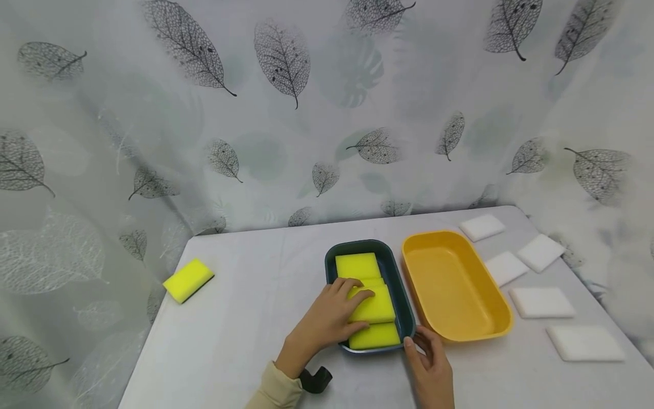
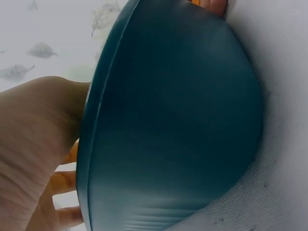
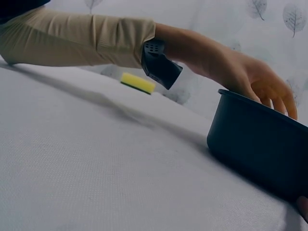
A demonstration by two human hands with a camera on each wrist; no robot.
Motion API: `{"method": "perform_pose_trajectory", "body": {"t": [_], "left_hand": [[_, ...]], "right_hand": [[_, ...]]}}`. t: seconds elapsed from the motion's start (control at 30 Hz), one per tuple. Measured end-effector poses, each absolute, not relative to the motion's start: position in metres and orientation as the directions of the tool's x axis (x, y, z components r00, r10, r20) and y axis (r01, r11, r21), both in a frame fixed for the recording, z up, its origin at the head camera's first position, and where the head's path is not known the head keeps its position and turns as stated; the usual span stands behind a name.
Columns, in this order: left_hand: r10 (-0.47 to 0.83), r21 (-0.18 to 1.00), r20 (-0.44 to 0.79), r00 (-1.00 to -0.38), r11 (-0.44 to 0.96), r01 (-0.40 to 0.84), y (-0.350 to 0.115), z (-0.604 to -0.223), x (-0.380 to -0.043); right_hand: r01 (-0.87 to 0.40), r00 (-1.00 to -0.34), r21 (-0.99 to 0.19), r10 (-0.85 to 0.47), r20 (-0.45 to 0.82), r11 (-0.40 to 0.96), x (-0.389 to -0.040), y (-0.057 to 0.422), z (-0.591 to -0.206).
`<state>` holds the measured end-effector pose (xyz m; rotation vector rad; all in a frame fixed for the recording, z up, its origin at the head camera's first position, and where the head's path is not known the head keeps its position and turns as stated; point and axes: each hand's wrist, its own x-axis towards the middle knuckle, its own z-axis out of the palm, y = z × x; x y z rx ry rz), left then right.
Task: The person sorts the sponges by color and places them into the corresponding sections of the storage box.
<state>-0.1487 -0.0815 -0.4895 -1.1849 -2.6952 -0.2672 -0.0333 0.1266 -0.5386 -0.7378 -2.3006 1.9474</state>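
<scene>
A dark green tray (image 1: pixel 400 284) stands on the white table with several yellow sponges (image 1: pixel 357 266) lying inside it. My left hand (image 1: pixel 331 315) reaches over the tray's left side and grips the upper sponge (image 1: pixel 378 307), thumb at its near side and fingers across its far side. In the right wrist view the left hand (image 3: pixel 245 72) dips over the tray wall (image 3: pixel 260 139), and its fingertips are hidden inside. My right hand (image 1: pixel 433 363) holds the tray's near right corner, with the thumb at the rim. The left wrist view is mostly the tray's outer wall (image 2: pixel 173 106).
A yellow-orange tray (image 1: pixel 449 301) stands just right of the green one. Several white sponge pads (image 1: pixel 541 302) lie along the table's right side. A single yellow sponge with a dark underside (image 1: pixel 188 280) lies near the left edge. A leaf-patterned curtain (image 1: pixel 286 165) hangs behind.
</scene>
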Motion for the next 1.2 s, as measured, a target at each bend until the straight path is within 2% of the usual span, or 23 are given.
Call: {"method": "perform_pose_trajectory", "body": {"t": [0.3, 0.7, 0.9, 1.2], "left_hand": [[0.685, 0.056, 0.217, -0.696, 0.703, 0.709, -0.085, -0.484, -0.142], [0.662, 0.053, 0.365, -0.655, 0.687, 0.724, -0.108, -0.486, -0.136], [0.635, -0.017, 0.438, -0.636, 0.713, 0.701, -0.129, -0.489, -0.139], [0.58, -0.041, 0.469, -0.666, 0.767, 0.64, -0.16, -0.496, -0.144]], "right_hand": [[0.341, -0.884, -0.935, 0.369, -0.286, 0.093, -0.035, 0.128, -0.54], [0.339, -0.884, -0.935, 0.375, -0.279, 0.103, -0.033, 0.128, -0.535], [0.333, -0.885, -0.938, 0.375, -0.276, 0.098, -0.033, 0.128, -0.537], [0.325, -0.889, -0.941, 0.371, -0.27, 0.095, -0.034, 0.13, -0.542]]}}
